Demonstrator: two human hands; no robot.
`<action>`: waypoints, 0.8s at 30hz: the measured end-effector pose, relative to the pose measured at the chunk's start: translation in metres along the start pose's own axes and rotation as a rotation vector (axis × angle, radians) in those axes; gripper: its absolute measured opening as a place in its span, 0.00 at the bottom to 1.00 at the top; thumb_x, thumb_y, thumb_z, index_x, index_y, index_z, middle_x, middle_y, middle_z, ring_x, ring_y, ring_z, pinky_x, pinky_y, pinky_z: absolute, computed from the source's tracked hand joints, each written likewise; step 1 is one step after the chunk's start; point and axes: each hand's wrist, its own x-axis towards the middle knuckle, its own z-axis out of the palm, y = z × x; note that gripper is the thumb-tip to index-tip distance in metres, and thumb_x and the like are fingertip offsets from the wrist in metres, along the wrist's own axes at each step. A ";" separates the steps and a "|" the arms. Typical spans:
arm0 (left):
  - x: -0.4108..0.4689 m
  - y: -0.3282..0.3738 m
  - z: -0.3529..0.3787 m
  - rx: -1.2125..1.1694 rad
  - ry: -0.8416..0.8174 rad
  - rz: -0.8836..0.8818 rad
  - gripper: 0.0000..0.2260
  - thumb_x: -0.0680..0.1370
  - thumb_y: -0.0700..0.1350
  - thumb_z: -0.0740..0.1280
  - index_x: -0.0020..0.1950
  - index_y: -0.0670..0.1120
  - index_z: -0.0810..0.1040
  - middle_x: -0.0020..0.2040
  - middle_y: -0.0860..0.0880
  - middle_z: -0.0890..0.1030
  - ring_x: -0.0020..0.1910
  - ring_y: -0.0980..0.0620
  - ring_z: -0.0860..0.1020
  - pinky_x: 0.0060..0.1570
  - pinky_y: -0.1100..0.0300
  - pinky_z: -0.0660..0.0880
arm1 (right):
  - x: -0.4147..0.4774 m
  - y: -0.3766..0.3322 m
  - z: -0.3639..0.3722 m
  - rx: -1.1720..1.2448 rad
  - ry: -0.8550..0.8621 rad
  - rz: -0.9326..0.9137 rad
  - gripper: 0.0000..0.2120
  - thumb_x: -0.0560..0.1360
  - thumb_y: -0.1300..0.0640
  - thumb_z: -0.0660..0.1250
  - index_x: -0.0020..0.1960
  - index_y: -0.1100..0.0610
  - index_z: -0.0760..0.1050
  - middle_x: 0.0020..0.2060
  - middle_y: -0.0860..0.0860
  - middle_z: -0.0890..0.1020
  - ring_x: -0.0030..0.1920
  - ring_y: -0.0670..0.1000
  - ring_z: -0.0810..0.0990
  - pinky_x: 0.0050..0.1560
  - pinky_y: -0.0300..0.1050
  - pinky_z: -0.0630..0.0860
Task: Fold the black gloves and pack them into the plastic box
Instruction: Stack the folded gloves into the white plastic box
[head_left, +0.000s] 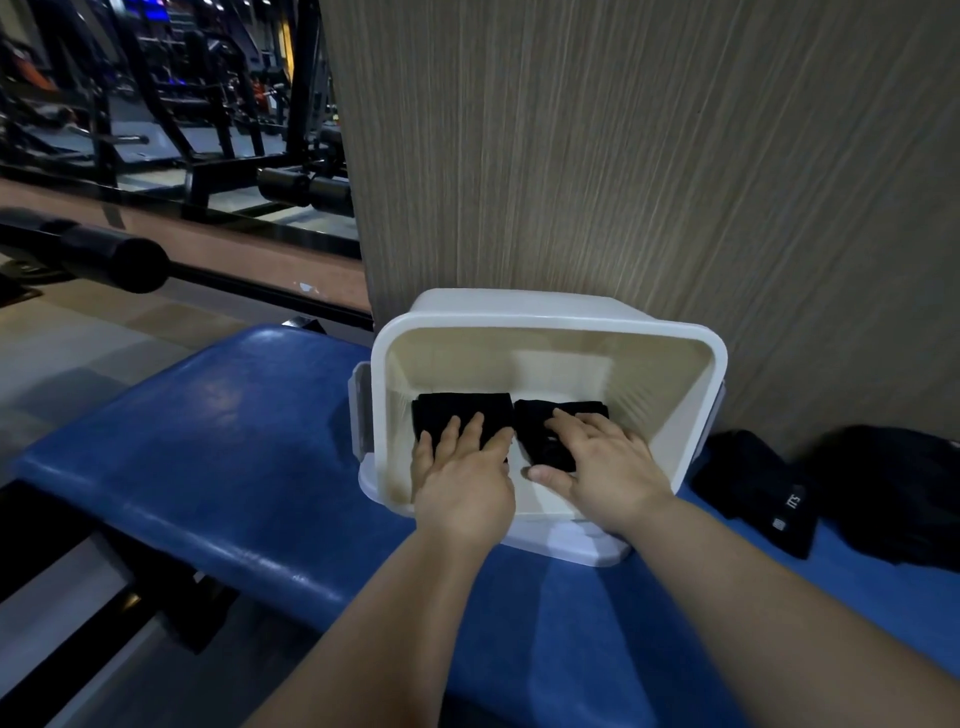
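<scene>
We find the folded black gloves (457, 414) side by side inside the plastic box (545, 323); we judge them soft, light, apt to unfold, best pressed flat. The left hand (462, 480) and right hand (609, 462) each press one, fingers (471, 431) straight, gripping nothing; box on blue desk (234, 441).

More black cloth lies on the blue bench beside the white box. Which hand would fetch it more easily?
Likely the right hand: the black cloth lies right of the white plastic box, on that hand's side. The left hand rests on a folded black glove farther off.
</scene>
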 end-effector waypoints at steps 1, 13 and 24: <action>0.001 0.000 0.001 0.000 0.000 0.000 0.22 0.83 0.49 0.51 0.77 0.60 0.55 0.80 0.54 0.49 0.78 0.52 0.44 0.75 0.49 0.38 | 0.001 -0.001 0.000 0.002 -0.009 0.003 0.35 0.75 0.30 0.53 0.77 0.47 0.55 0.77 0.43 0.56 0.76 0.48 0.51 0.72 0.52 0.54; -0.001 0.002 -0.005 -0.098 0.032 -0.005 0.21 0.83 0.50 0.52 0.76 0.60 0.57 0.79 0.55 0.54 0.78 0.53 0.47 0.75 0.50 0.39 | -0.006 -0.006 -0.001 0.055 0.043 0.040 0.36 0.75 0.31 0.54 0.77 0.47 0.53 0.78 0.44 0.53 0.77 0.47 0.46 0.72 0.54 0.50; -0.021 0.023 -0.014 -0.184 0.219 0.114 0.14 0.80 0.51 0.61 0.65 0.52 0.76 0.63 0.52 0.76 0.66 0.48 0.68 0.66 0.53 0.63 | -0.073 0.011 0.000 0.166 0.322 -0.093 0.24 0.77 0.44 0.62 0.70 0.53 0.69 0.67 0.49 0.71 0.71 0.51 0.62 0.71 0.53 0.62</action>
